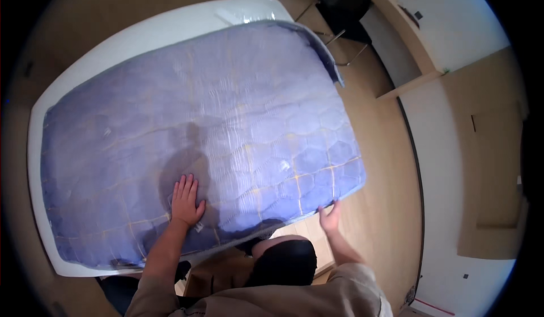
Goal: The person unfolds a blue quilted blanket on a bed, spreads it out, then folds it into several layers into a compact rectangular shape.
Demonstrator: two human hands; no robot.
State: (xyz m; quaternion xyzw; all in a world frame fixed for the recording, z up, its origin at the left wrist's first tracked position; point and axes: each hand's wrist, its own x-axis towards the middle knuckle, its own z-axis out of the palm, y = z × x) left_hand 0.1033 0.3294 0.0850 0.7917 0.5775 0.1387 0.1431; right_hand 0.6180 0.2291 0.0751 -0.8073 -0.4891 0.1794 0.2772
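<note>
A quilted lavender-blue mattress pad [263, 104] with thin yellow lines is spread over a white mattress [123, 40]. White mattress shows along the far and left sides. My left hand [185, 204] rests palm down on the pad's near part, fingers slightly spread, holding nothing. At the pad's near right corner, my right hand [330, 220] grips the edge, with the fingers partly hidden under it. The far right corner of the pad hangs loose past the mattress in a curled flap [325, 55]. My shadow falls on the pad around my left hand.
A black chair [344, 2] with metal legs stands beyond the far right corner. Wooden floor [382, 159] runs between the bed and the white wall [437, 181]. A wood-trimmed shelf or desk unit [408, 40] is at the upper right. My bent knee [284, 261] is close to the near edge.
</note>
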